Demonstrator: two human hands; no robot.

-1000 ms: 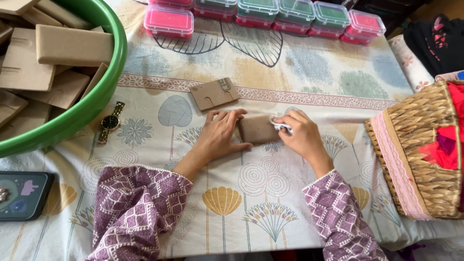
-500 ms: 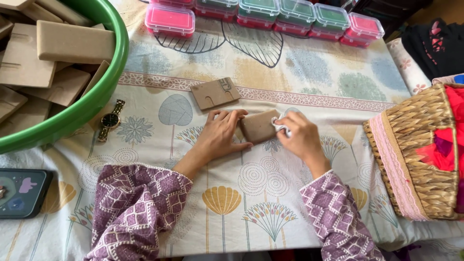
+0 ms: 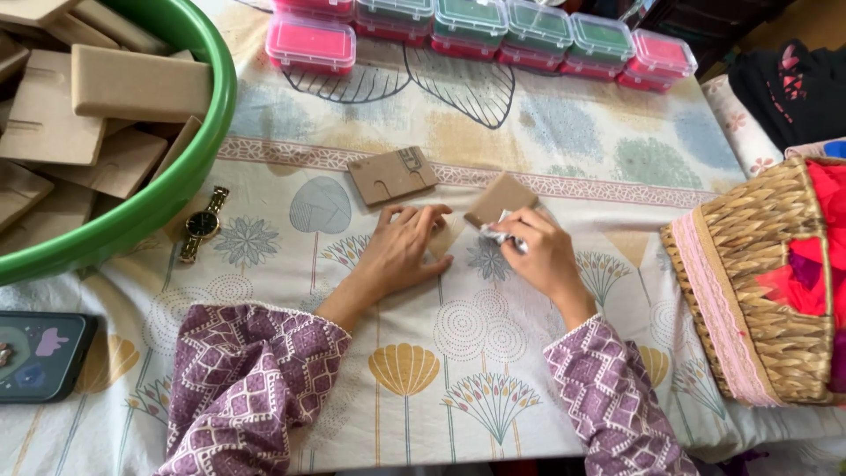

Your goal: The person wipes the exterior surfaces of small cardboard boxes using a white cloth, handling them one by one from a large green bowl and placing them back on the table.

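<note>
Down on the desk [image 3: 564, 141], which is covered by a cloth printed with leaves and flowers, the left hand [image 3: 401, 251] lies palm down with its fingers spread flat, pressing the near end of a small brown cardboard piece [image 3: 498, 198]. Its far end tilts up off the cloth. The right hand [image 3: 538, 251] has its fingers curled around a small white crumpled bit [image 3: 498, 234], held against the cardboard's edge. Just beyond the hands lies a flat cardboard card [image 3: 392, 174]. At the left stands a green tub [image 3: 176, 194] full of brown cardboard boxes, with a wristwatch [image 3: 203, 223] beside it and a phone [image 3: 40, 353] nearer. Pink and green lidded containers [image 3: 476, 31] line the far edge; a woven basket [image 3: 758, 264] sits at the right.
</note>
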